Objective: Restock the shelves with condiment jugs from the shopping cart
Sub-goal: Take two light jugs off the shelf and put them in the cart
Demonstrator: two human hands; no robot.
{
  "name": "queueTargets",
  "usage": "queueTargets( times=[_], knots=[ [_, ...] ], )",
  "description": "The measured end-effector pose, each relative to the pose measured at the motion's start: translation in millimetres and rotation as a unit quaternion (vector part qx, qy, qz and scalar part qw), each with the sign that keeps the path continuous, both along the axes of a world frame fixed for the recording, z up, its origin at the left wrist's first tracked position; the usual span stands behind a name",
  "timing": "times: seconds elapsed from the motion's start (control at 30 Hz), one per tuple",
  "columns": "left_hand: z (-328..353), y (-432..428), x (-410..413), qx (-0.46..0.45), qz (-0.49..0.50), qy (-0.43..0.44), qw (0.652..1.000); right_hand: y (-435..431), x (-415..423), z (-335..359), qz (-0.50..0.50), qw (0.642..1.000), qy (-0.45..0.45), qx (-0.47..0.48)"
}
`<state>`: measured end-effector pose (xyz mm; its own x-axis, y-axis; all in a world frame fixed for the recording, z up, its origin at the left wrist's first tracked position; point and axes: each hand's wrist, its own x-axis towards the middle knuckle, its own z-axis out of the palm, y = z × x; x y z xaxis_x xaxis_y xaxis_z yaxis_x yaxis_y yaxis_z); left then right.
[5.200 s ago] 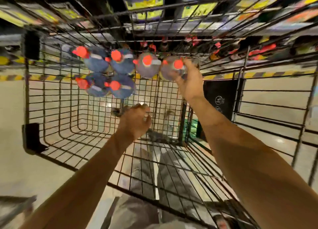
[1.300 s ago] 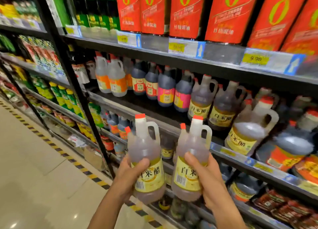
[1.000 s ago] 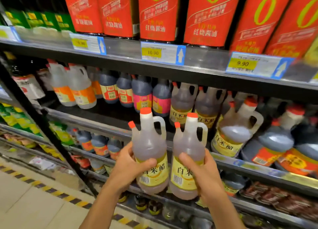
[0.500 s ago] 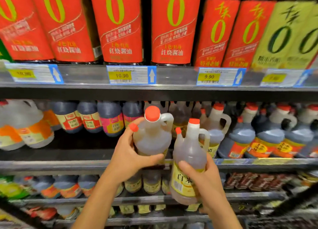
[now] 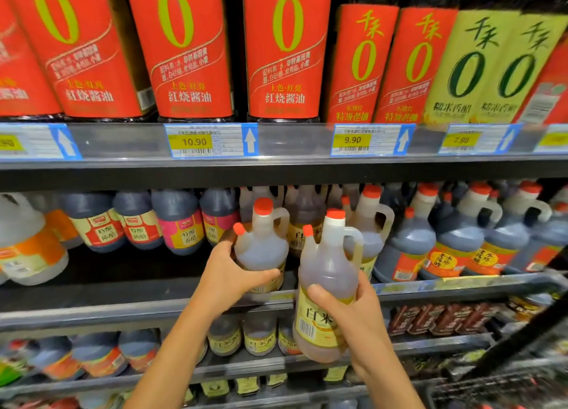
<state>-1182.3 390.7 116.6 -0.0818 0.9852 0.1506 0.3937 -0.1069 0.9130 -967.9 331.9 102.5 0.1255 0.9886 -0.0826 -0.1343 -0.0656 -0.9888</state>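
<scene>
I hold two clear condiment jugs with red caps, handles and yellow labels. My left hand grips the left jug by its lower body, its base at the front lip of the middle shelf, ahead of a row of like jugs. My right hand holds the right jug lower and in front of the shelf edge, fingers wrapped over its label. The shopping cart shows only as black wire at the bottom right corner.
Dark vinegar jugs fill the middle shelf to the right, more dark and white jugs to the left with bare shelf in front of them. Tall red-labelled soy bottles stand above price tags. Smaller bottles sit on the lower shelf.
Since the cart, both hands have brought a jug each up to the shelves. Over the last half second the left jug moved forward onto the middle shelf; the right jug stayed lower in front.
</scene>
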Motion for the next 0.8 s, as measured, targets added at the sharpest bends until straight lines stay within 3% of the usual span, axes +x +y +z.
queueTargets(
  times=[0.6, 0.7, 0.8],
  knots=[
    [-10, 6, -1, -0.035, 0.009, -0.016, 0.999, 0, -6, 5, -0.018, 0.997, -0.043, 0.055],
    [-18, 0, -8, -0.043, 0.013, 0.077, 0.996, -2, -7, 8, -0.026, 0.994, -0.064, 0.082],
    [-29, -7, -22, -0.002, 0.003, 0.253, 0.968, -6, -8, 14, -0.028, 0.989, -0.091, 0.115]
  ],
)
